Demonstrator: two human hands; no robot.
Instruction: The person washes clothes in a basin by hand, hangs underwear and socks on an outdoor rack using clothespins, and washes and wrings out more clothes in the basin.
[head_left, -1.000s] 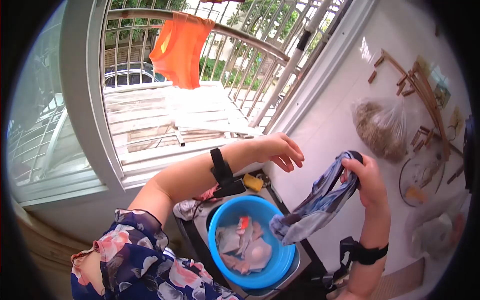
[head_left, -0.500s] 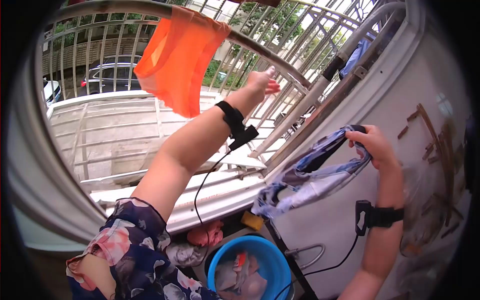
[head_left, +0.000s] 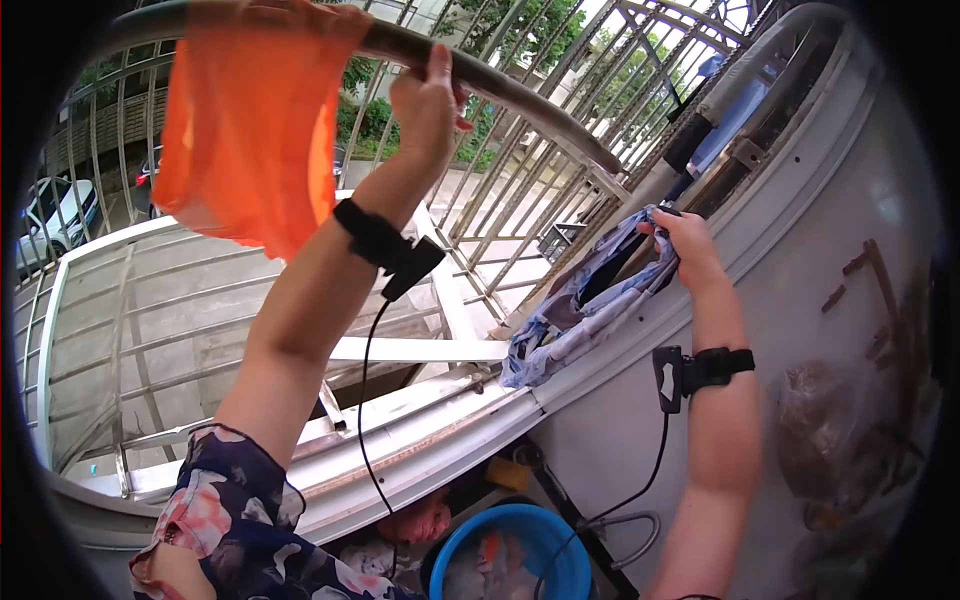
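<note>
So far, orange garment [head_left: 250, 130] hangs over rail [head_left: 525, 102], upper L of frame; patterned garment [head_left: 590, 335], ctr-right, isn't up yet, gripped in fingers of R hand [head_left: 690, 248]. L hand [head_left: 425, 115] at rail, grip unclear. More cloth [head_left: 500, 575] in blue tub [head_left: 570, 530], btm ctr.

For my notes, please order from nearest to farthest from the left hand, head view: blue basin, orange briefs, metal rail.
1. Metal rail: right at the left hand.
2. Orange briefs: over the rail, left of the hand.
3. Blue basin: far below, bottom edge.
</note>
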